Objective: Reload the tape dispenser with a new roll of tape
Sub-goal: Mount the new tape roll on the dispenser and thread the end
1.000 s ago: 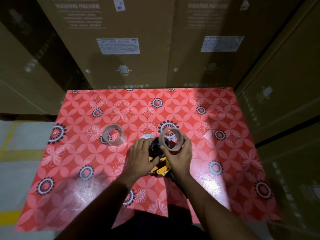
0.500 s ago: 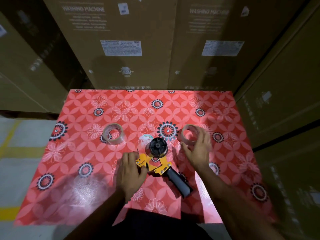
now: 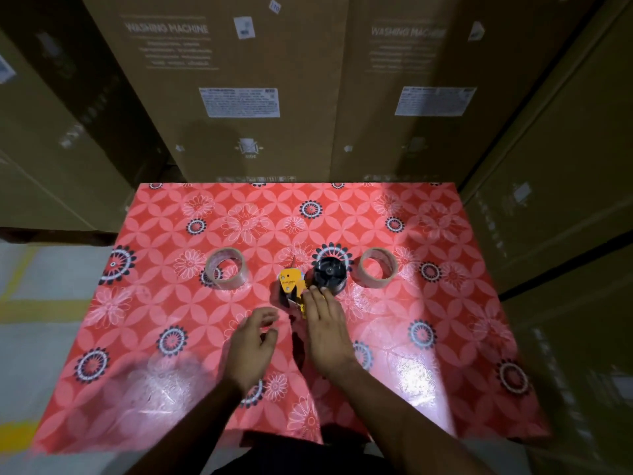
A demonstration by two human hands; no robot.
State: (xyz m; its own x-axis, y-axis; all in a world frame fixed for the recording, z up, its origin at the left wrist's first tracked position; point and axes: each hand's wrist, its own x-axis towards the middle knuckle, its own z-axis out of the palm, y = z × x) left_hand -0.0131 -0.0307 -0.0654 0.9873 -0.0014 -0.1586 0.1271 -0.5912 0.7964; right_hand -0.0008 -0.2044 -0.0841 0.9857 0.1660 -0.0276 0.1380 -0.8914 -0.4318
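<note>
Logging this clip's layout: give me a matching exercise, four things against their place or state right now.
Things:
1. clear tape roll
2. empty cardboard core
3. dispenser spool
4. left hand

Place or state:
A. bare, nothing mounted on it
B. flat on the tablecloth, right of the dispenser
C. flat on the tablecloth, left of the dispenser
D. open, holding nothing

Pairs: 1-C, 2-B, 3-A, 4-D

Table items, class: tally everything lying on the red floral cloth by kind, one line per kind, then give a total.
Full roll of clear tape: 1
Empty cardboard tape core: 1
Yellow and black tape dispenser, spindle bare: 1
Hands: right hand on the dispenser, left hand open and holding nothing: 2
Total: 5
</note>
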